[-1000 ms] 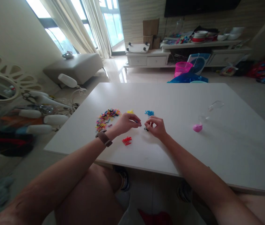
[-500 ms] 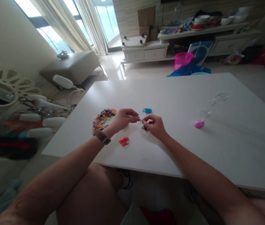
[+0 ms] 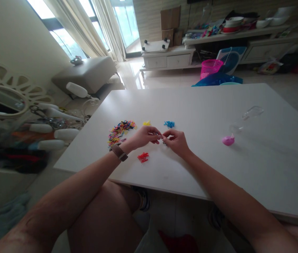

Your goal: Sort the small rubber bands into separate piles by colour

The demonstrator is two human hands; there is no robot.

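Observation:
My left hand (image 3: 145, 136) and my right hand (image 3: 176, 141) meet above the white table (image 3: 196, 109), fingertips pinched together. What sits between them is tiny and mostly hidden; a thin dark piece shows at the fingertips. Under my right fingers lie small black loops (image 3: 165, 143), partly covered. A mixed heap of colourful small bands (image 3: 121, 130) spreads to the left of my left hand. Blue bands (image 3: 169, 124) lie just beyond my right hand, yellow bands (image 3: 147, 123) just beyond my left. Nearer to me is a pile of red bands (image 3: 143, 157).
On the right of the table are a pink pouch-like object (image 3: 228, 140) and a clear plastic piece (image 3: 252, 111). Past the far edge stand a pink basket (image 3: 210, 68) and a blue plastic bag (image 3: 217, 80). A cluttered stand with an oval mirror (image 3: 4, 100) is at left.
The fingertips have come closer together, covering the small dark loop that showed between them. My left hand has shifted so the yellow bands now show. The whole view has moved slightly.

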